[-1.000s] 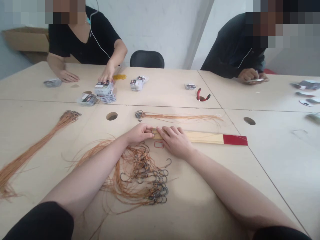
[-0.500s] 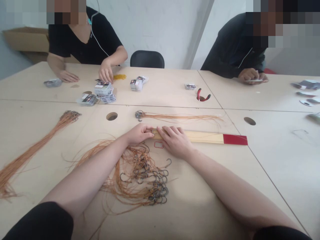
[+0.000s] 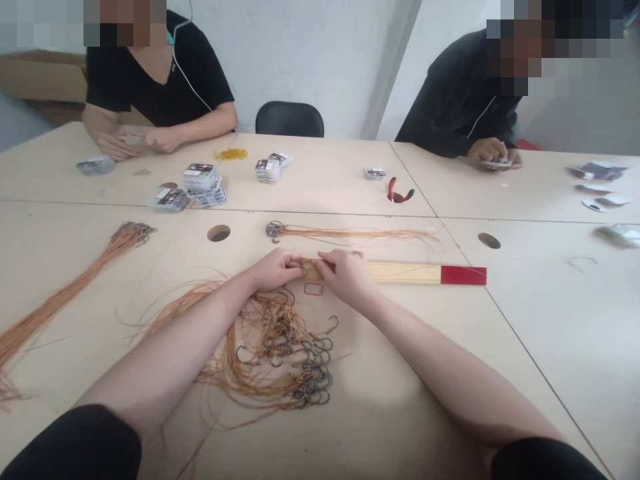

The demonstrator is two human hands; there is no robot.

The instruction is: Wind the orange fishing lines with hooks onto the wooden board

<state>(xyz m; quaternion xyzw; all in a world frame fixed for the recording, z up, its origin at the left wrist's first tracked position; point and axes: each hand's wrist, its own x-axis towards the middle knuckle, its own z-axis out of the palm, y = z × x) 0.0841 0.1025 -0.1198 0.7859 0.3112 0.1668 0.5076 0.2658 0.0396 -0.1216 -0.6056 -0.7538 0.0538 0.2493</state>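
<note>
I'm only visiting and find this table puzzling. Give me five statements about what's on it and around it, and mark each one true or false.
1. The person's left hand and right hand are both at the yellow strip. True.
2. The strip's red end points to the person's left. False: it points to the right.
3. The loose pile of hooks lies nearer to the person than the strip does. True.
4. The chair across the table is red. False: it is black.
5. The red-handled tool is in the person's right hand. False: it is farther off, beyond the strip.
</note>
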